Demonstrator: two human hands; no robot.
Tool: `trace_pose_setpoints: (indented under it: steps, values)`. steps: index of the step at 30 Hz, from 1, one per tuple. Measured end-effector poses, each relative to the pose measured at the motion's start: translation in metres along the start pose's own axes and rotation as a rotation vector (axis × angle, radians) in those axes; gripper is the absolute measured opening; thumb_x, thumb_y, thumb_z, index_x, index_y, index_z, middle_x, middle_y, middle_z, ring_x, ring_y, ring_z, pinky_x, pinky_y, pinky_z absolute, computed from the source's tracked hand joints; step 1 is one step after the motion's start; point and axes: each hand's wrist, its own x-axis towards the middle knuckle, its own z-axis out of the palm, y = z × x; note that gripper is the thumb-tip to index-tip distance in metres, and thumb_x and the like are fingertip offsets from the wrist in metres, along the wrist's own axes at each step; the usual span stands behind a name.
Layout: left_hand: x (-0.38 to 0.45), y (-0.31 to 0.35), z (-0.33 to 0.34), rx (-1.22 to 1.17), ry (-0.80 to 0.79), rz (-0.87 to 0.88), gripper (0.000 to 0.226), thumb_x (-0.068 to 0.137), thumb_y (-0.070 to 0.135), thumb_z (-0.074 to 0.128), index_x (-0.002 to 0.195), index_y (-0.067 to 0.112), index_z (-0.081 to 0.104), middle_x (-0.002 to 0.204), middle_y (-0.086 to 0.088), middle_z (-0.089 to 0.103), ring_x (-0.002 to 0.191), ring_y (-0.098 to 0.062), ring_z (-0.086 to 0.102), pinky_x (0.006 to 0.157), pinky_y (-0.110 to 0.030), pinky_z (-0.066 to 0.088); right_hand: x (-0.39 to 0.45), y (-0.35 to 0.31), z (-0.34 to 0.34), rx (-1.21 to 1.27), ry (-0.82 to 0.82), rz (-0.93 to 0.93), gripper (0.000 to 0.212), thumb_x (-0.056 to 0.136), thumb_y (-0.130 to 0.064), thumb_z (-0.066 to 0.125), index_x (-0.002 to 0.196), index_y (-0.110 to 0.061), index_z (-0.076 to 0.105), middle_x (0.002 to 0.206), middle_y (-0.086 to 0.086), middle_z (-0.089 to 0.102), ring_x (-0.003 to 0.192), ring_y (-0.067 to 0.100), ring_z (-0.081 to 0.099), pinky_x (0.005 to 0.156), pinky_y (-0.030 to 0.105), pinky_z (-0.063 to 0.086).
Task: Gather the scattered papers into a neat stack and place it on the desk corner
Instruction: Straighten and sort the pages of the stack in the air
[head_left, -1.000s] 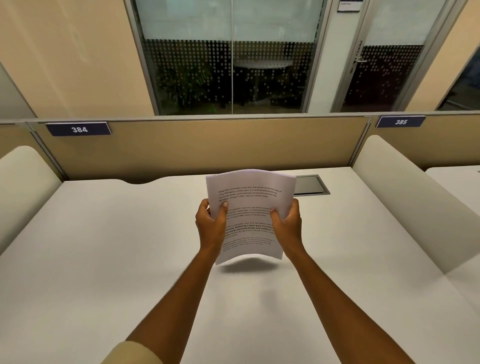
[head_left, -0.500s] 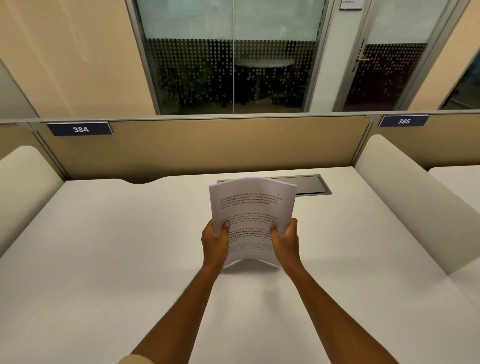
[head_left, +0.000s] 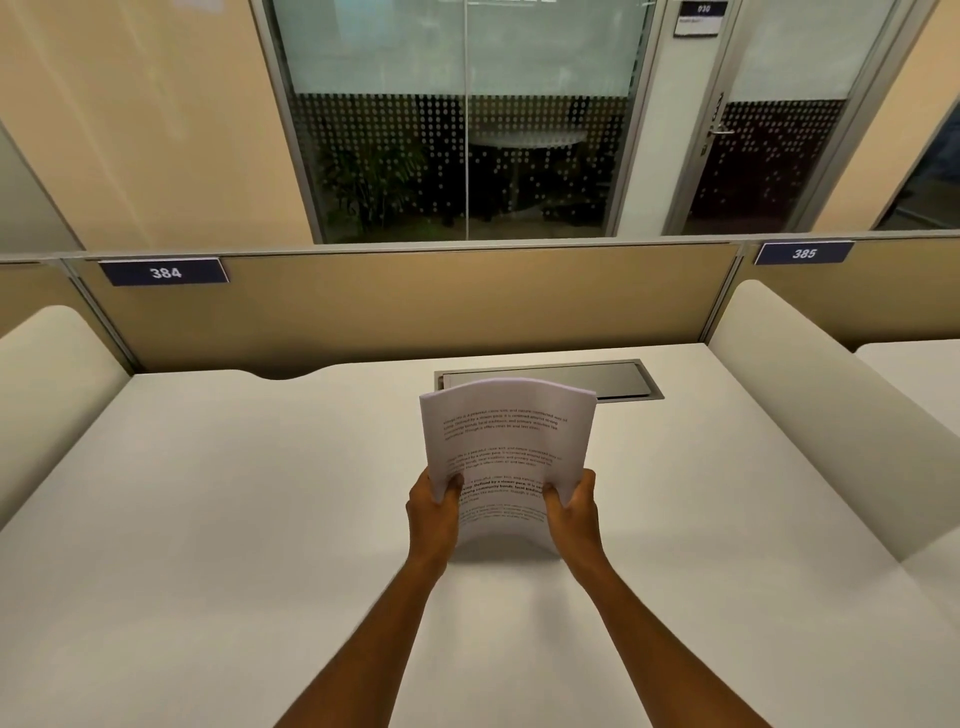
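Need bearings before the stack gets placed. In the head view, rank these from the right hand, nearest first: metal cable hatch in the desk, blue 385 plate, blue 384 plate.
From the right hand:
1. Metal cable hatch, recessed in the white desk, just beyond.
2. Blue 385 plate, on the partition, far right.
3. Blue 384 plate, on the partition, far left.

Left hand and right hand grip a bowed paper stack, upright on the white desk.

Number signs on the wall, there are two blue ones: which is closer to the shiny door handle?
The dark blue rectangular sign reading 385, at the right. The metal door handle is above it; the 384 sign sits far left.
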Motion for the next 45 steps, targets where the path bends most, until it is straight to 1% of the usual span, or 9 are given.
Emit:
trace_pose_setpoints:
  steps: [4,8,13,19,25,29,37,40,45]
  values:
    - [0.011,0.011,-0.008,0.066,-0.049,0.055,0.025,0.097,0.023,0.054,0.12,0.013,0.059,0.11,-0.008,0.069,0.095,-0.026,0.069,0.072,-0.033,0.061,0.012,-0.017,-0.007,-0.017,-0.033,-0.032,0.028,0.095,-0.021,0.057,0.116,-0.025,0.038,0.109,0.001,0.057,0.086,0.006,0.059,0.061,0.013,0.05]
    - [0.034,0.032,-0.023,0.243,-0.185,0.147,0.027,0.097,0.021,0.054,0.121,0.008,0.059,0.11,-0.009,0.07,0.094,-0.029,0.071,0.076,-0.039,0.062,0.029,-0.042,-0.02,0.057,-0.05,-0.045,0.032,0.088,-0.02,0.067,0.114,-0.027,0.049,0.104,0.0,0.064,0.091,0.016,0.066,0.072,0.03,0.059]
    - [0.063,0.071,-0.041,0.429,-0.306,0.255,0.021,0.097,0.019,0.052,0.114,0.013,0.062,0.106,-0.004,0.07,0.087,-0.021,0.069,0.067,-0.022,0.057,0.053,-0.064,-0.047,0.146,-0.064,-0.089,0.039,0.077,-0.016,0.079,0.111,-0.016,0.06,0.102,0.007,0.069,0.09,0.022,0.068,0.071,0.028,0.059]
    - [0.087,0.117,-0.051,0.682,-0.42,0.357,0.02,0.096,0.013,0.049,0.111,0.012,0.063,0.11,-0.008,0.069,0.096,-0.026,0.068,0.08,-0.044,0.059,0.069,-0.076,-0.072,-0.075,-0.186,-0.17,0.04,0.072,-0.022,0.084,0.104,-0.012,0.062,0.099,0.004,0.068,0.086,0.021,0.067,0.067,0.019,0.058]
    - [0.09,0.155,-0.042,0.991,-0.569,0.48,0.015,0.094,0.012,0.049,0.104,0.011,0.061,0.114,-0.01,0.068,0.1,-0.029,0.067,0.082,-0.048,0.057,0.073,-0.087,-0.073,-0.201,-0.352,-0.238,0.038,0.078,-0.016,0.078,0.11,-0.007,0.061,0.106,0.011,0.072,0.094,0.027,0.07,0.085,0.04,0.06]
    - [0.087,0.161,-0.028,1.138,-0.626,0.511,0.014,0.094,0.013,0.05,0.103,0.01,0.06,0.116,-0.012,0.067,0.1,-0.029,0.066,0.082,-0.047,0.057,0.068,-0.097,-0.065,-0.14,-0.356,-0.275,0.029,0.085,-0.023,0.071,0.11,-0.012,0.061,0.105,0.005,0.073,0.092,0.021,0.071,0.078,0.035,0.06]
    - [0.091,0.142,-0.026,0.923,-0.596,0.456,0.001,0.092,0.021,0.058,0.092,0.02,0.059,0.102,-0.002,0.068,0.09,-0.024,0.07,0.069,-0.029,0.058,0.062,-0.094,-0.058,-0.073,-0.261,-0.244,0.014,0.09,-0.028,0.065,0.101,-0.019,0.063,0.094,-0.004,0.073,0.077,0.015,0.071,0.059,0.019,0.053]
    - [0.098,0.127,-0.043,0.828,-0.516,0.342,0.019,0.085,0.023,0.07,0.099,0.019,0.057,0.101,-0.002,0.069,0.084,-0.021,0.07,0.063,-0.022,0.056,0.062,-0.089,-0.063,-0.058,-0.247,-0.222,0.014,0.09,-0.026,0.064,0.103,-0.021,0.063,0.096,-0.003,0.072,0.078,0.014,0.071,0.056,0.017,0.053]
    - [0.105,0.096,-0.08,0.559,-0.344,0.047,0.062,0.072,0.019,0.084,0.126,0.015,0.054,0.115,-0.012,0.062,0.103,-0.031,0.063,0.085,-0.043,0.057,0.062,-0.076,-0.078,-0.002,-0.221,-0.161,0.011,0.09,-0.025,0.065,0.099,-0.03,0.063,0.1,-0.001,0.072,0.082,0.019,0.072,0.062,0.025,0.057]
